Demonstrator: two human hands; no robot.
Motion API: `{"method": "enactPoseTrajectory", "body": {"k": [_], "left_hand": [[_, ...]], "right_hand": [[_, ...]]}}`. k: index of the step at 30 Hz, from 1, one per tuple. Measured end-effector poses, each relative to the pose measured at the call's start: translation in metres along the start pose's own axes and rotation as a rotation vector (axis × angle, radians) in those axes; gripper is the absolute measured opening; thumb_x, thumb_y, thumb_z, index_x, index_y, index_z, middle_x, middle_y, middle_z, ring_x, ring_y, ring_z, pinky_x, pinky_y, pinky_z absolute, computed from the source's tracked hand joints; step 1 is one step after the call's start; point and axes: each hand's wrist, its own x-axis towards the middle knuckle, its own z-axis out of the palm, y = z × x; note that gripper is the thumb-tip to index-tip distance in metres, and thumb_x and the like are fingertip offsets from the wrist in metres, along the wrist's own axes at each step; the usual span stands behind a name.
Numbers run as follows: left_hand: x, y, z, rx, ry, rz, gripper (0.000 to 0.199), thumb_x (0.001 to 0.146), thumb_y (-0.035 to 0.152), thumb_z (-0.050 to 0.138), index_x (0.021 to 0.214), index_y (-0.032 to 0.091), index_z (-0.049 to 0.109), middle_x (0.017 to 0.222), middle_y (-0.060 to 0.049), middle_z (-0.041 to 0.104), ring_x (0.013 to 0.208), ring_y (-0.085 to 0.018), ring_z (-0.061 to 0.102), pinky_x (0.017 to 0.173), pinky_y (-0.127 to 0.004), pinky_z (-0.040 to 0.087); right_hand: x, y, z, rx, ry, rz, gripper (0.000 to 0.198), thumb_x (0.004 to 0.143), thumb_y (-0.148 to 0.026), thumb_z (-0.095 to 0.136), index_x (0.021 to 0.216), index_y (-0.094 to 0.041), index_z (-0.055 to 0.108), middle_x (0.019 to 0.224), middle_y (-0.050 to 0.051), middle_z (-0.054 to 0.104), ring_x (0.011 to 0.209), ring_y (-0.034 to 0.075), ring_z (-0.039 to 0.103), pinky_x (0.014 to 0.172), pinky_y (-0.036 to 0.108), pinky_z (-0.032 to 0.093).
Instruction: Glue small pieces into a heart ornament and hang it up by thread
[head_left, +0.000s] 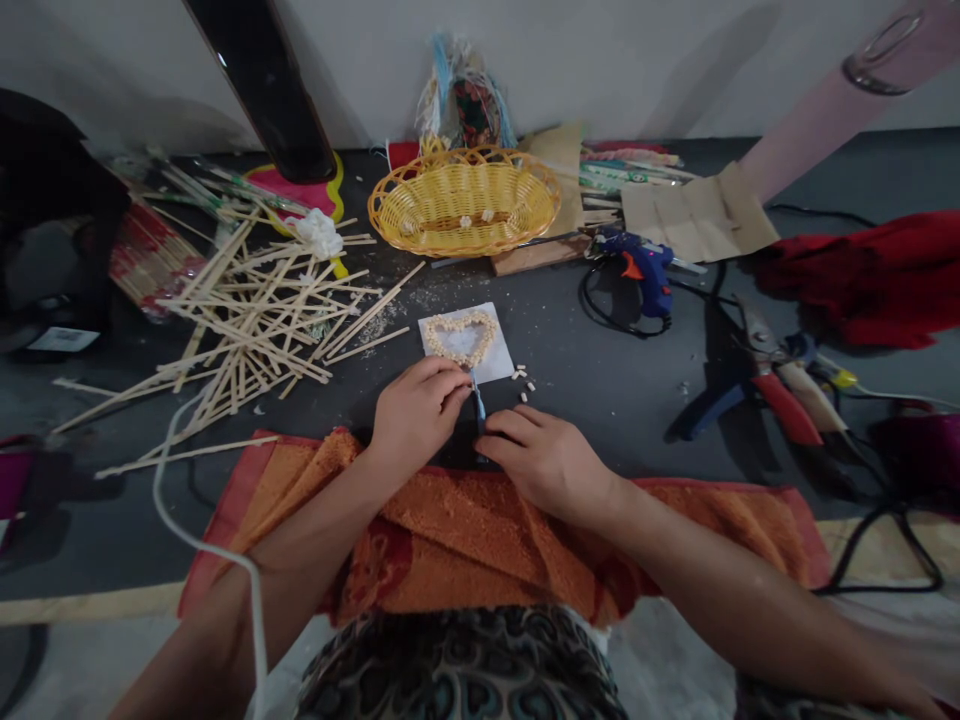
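Loose wooden sticks (255, 320) crowd left side. Left hand (421, 408): fingertips drawn nearly together at heart's lower tip; cannot tell what they grip. Heart (486, 345), hollow, pale, bumpy, lies on white square (496, 366), tip toward person. Narrow blue strip (481, 404) runs lengthwise from tip toward orange towel (465, 540). Right hand (551, 462): fingers curled at strip's near end, hold unclear. Dark tabletop (615, 400) shows from there to glue gun (651, 272).

Left hand (421, 405) slightly forward; right hand (553, 462) near; both curled
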Motion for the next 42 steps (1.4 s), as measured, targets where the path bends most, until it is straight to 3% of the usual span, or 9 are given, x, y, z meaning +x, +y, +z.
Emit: {"method": "enactPoseTrajectory", "body": {"k": [30, 37, 42], "left_hand": [[-0.0005, 0.0029, -0.0002, 0.025, -0.017, -0.022, 0.017, 0.091, 0.024, 0.055, 0.1, 0.024, 0.069, 0.108, -0.003, 0.069, 0.099, -0.019, 0.064, 0.089, -0.034, 0.051], [0.0003, 0.004, -0.0014, 0.03, -0.028, -0.024, 0.017, 0.091, 0.025, 0.055, 0.1, 0.023, 0.069, 0.106, -0.003, 0.069, 0.099, -0.019, 0.064, 0.088, -0.032, 0.051], [-0.0003, 0.0027, -0.0018, 0.018, -0.02, -0.008, 0.016, 0.091, 0.024, 0.055, 0.1, 0.023, 0.069, 0.106, -0.003, 0.068, 0.099, -0.019, 0.064, 0.089, -0.032, 0.051]], "right_hand": [[-0.0008, 0.0, 0.0, 0.004, -0.005, 0.001, 0.026, 0.09, -0.008, 0.047, 0.106, -0.017, 0.065, 0.104, 0.008, 0.061, 0.087, 0.019, 0.051, 0.078, 0.033, 0.048], [0.0019, -0.0016, -0.0024, 0.005, 0.012, 0.005, 0.019, 0.094, -0.016, 0.048, 0.099, -0.017, 0.066, 0.098, 0.007, 0.063, 0.083, 0.018, 0.053, 0.077, 0.032, 0.048], [0.0011, -0.0019, -0.0046, 0.087, 0.059, 0.03, 0.02, 0.096, -0.02, 0.049, 0.108, -0.018, 0.065, 0.098, 0.008, 0.066, 0.091, 0.018, 0.06, 0.08, 0.032, 0.052]]}}
